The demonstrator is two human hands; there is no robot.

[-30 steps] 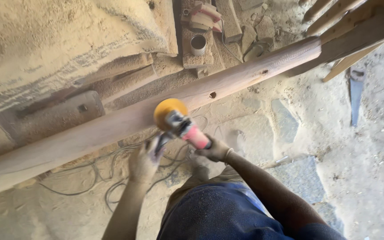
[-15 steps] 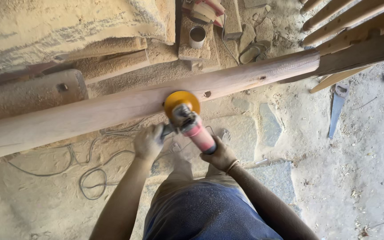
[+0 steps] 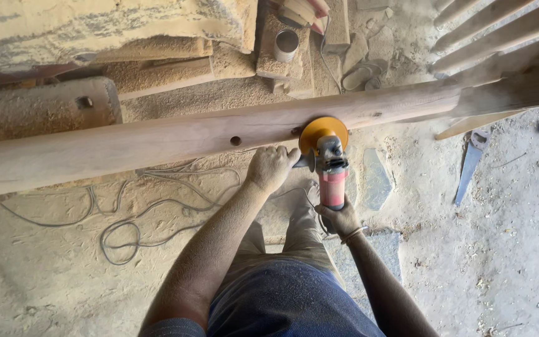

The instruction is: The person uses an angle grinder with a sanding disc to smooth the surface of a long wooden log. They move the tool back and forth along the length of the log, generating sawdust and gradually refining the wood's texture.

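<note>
Standing right next to this and it's dusty as anything. The person is in the middle of sanding a long, rounded, pale brown wooden beam (image 3: 157,140) that lies across the view, propped up off the sawdust-covered ground. The tool is a handheld angle grinder with a red body and a round orange sanding disc (image 3: 327,156), and the disc is pressed against the near edge of the beam, a bit to the right of a small round hole (image 3: 236,141) drilled in the wood.

The left hand (image 3: 271,167) is curled tight around the grinder's side handle, knuckles up, just under the beam. The right hand (image 3: 340,218) is wrapped shut around the rear end of the red body, a thin band on the wrist.

My guess is the next pass needs steady, even pressure and a slow slide along the beam so the disc doesn't dig in. I'd mind the thin grey cable (image 3: 126,231) looping on the ground by the feet. A hand saw with a blue-grey blade (image 3: 471,165) lies well off to the right.
</note>
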